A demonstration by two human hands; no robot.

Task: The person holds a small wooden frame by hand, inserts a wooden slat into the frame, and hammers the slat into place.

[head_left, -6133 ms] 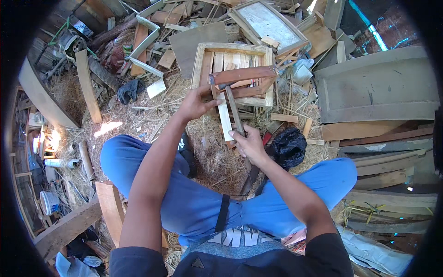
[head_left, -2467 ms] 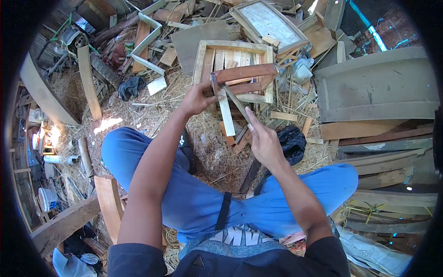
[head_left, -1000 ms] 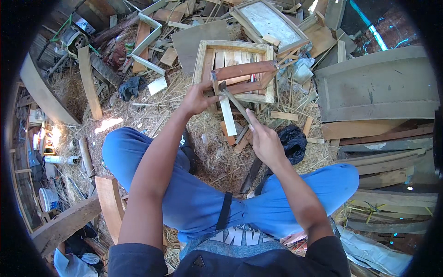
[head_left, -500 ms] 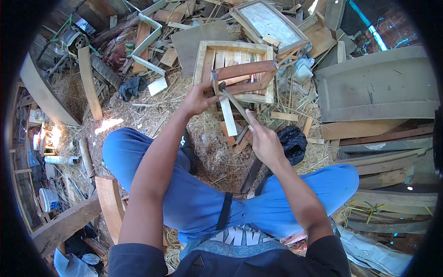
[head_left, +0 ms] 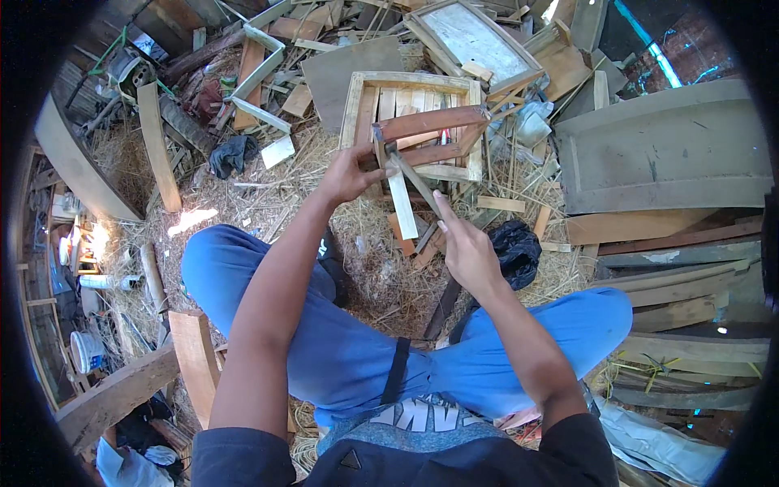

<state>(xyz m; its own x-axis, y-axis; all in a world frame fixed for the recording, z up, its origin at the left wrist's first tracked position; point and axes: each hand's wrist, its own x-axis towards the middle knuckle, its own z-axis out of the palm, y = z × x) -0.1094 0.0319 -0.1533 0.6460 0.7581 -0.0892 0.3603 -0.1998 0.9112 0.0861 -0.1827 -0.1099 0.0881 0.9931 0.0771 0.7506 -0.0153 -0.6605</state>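
Observation:
A reddish-brown wooden frame rests on a pale slatted wooden crate in front of me. My left hand is closed around the frame's near left corner. My right hand grips the wooden handle of a hammer, index finger stretched along it. The hammer's head end lies at the inside of that corner, close to my left fingers; its contact there cannot be made out. Below the corner, a pale wood strip slants toward me.
Straw and wood scraps cover the ground around my crossed legs. A black plastic bag lies beside my right hand. Large grey panels and stacked boards stand at the right. A glazed frame leans beyond the crate.
The hammer's head end has shifted very slightly at the frame's corner. My left hand keeps its hold, and the frame has barely moved.

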